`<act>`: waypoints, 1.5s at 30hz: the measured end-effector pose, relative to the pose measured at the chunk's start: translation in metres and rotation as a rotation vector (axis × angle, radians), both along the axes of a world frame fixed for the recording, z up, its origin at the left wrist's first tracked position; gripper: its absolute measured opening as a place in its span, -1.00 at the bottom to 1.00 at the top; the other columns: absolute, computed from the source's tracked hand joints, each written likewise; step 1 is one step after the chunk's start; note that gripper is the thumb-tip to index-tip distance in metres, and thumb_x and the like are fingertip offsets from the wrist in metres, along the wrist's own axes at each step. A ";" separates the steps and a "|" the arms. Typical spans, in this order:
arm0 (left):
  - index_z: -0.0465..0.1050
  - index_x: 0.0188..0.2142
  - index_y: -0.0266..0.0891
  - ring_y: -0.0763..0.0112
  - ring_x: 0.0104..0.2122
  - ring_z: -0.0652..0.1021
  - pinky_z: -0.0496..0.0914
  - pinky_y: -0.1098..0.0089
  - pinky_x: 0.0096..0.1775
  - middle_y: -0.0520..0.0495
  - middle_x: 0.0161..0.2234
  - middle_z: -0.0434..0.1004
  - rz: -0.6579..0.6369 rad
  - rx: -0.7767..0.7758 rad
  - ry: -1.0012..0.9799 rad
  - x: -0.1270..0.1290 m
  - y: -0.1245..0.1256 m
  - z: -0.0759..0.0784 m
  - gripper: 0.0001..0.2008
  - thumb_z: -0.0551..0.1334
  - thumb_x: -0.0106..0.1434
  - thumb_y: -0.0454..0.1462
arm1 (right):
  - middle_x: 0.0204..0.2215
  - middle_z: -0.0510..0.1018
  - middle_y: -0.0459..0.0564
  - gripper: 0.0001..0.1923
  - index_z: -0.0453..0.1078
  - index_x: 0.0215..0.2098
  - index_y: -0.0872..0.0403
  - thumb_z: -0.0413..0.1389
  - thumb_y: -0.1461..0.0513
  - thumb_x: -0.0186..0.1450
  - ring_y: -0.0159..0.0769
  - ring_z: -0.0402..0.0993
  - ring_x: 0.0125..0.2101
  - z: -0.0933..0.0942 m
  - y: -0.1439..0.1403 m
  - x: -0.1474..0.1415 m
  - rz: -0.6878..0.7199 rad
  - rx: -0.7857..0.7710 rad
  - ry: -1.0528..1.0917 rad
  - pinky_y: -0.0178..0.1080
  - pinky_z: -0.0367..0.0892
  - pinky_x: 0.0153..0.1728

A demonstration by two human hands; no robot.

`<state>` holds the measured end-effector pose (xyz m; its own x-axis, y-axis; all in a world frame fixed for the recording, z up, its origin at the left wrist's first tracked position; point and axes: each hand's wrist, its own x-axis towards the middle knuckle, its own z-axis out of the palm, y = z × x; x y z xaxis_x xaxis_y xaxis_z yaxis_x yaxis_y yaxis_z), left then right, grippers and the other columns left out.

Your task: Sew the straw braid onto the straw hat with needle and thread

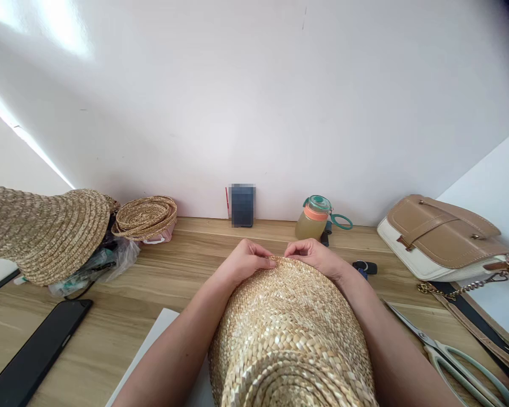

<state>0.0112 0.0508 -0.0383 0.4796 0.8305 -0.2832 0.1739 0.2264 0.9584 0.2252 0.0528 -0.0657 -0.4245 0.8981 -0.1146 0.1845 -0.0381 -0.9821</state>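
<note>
Two hands meet at the far edge of a woven straw hat (pixel 290 333) that lies on the desk (pixel 186 265) just in front of the person, its lower part cut off by the bottom of the view. The left hand (pixel 244 261) has its fingers curled closed onto the straw edge, pinching it; the right hand (pixel 316 255) does the same just beside it, fingertips nearly touching the other hand's. Both forearms run alongside the hat.

No brand or writing can be read anywhere; a dark upright block (pixel 242 204) against the wall is blurred out. Near it stands a drink bottle (pixel 314 217) with an orange collar and a green lid. A small dark object (pixel 365 267) sits just beyond the right wrist, too small to identify. At right lie a tan and white handbag (pixel 443 238) with a chain strap and a pair of scissors (pixel 453 356), partly cut off. At left are another straw hat (pixel 42 232), coiled straw braid (pixel 145 216), crumpled clear plastic (pixel 97 268) and a flat black slab (pixel 34 353). A white sheet (pixel 161 325) shows under the left forearm, mostly hidden.
</note>
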 end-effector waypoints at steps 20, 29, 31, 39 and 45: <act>0.63 -0.37 -0.39 0.51 -0.58 0.41 0.26 0.47 -0.46 -0.09 -0.54 0.58 -0.062 -0.050 -0.081 0.003 -0.006 0.005 -0.74 0.39 -0.10 -0.28 | -0.51 0.22 -0.16 -0.71 0.47 -0.48 0.12 0.22 0.05 0.18 -0.42 0.14 -0.47 0.002 -0.003 0.001 0.133 0.151 0.083 -0.29 0.03 -0.39; 0.63 -0.38 -0.39 0.49 -0.55 0.44 0.29 0.46 -0.43 -0.10 -0.50 0.60 -0.054 -0.030 -0.109 0.001 -0.007 0.008 -0.75 0.40 -0.08 -0.27 | -0.50 0.18 -0.16 -0.70 0.44 -0.49 0.12 0.20 0.05 0.20 -0.42 0.10 -0.47 -0.004 -0.002 -0.002 0.168 0.106 0.184 -0.29 0.01 -0.40; 0.63 -0.38 -0.38 0.48 -0.54 0.46 0.30 0.46 -0.42 -0.10 -0.48 0.61 -0.058 -0.040 -0.123 0.001 -0.007 0.008 -0.76 0.40 -0.08 -0.27 | -0.50 0.18 -0.16 -0.70 0.44 -0.49 0.12 0.21 0.04 0.19 -0.42 0.10 -0.47 -0.005 -0.001 -0.003 0.173 0.090 0.205 -0.29 0.02 -0.40; 0.62 -0.41 -0.38 0.46 -0.52 0.49 0.33 0.45 -0.39 -0.11 -0.48 0.61 -0.047 -0.092 -0.194 0.000 -0.008 0.007 -0.78 0.42 -0.09 -0.29 | -0.50 0.16 -0.17 -0.68 0.39 -0.52 0.12 0.24 0.04 0.16 -0.44 0.09 -0.48 -0.008 -0.001 -0.006 0.178 0.031 0.271 -0.31 0.05 -0.41; 0.62 -0.43 -0.37 0.50 -0.53 0.48 0.33 0.47 -0.40 -0.09 -0.50 0.60 -0.042 -0.124 -0.255 0.001 -0.008 0.007 -0.80 0.44 -0.11 -0.31 | -0.49 0.16 -0.18 -0.64 0.33 -0.53 0.12 0.25 0.01 0.13 -0.46 0.08 -0.50 -0.006 -0.006 -0.009 0.163 0.002 0.304 -0.32 0.07 -0.44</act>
